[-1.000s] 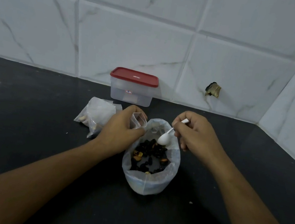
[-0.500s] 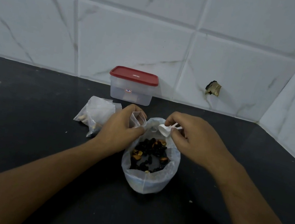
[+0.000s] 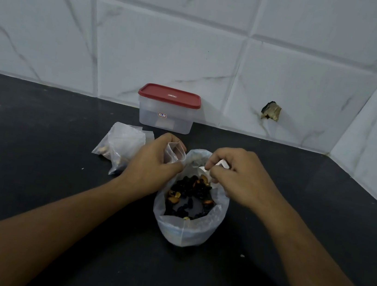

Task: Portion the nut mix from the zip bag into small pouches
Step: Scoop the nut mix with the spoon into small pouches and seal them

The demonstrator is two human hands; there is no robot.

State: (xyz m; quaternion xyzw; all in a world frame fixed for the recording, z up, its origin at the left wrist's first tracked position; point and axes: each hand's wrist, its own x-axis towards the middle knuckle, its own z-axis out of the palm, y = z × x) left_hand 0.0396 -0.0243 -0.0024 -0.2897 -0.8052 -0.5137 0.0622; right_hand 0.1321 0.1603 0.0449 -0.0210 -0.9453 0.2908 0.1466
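Dark nut mix [image 3: 190,191] sits in the rolled-down translucent zip bag [image 3: 184,232], just below both my hands. My left hand [image 3: 153,164] pinches a small clear pouch [image 3: 175,153]. Beside it, my right hand [image 3: 238,176] curls around a white plastic spoon [image 3: 203,169]. Filled clear pouches [image 3: 121,145] lie left of my left hand.

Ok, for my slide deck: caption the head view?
Left hand holds a small pouch beside the zip bag while right hand grips a white spoon over it.

Black counter [image 3: 32,181]: zip bag [image 3: 184,232], pouches [image 3: 122,143], lidded tub [image 3: 165,117].
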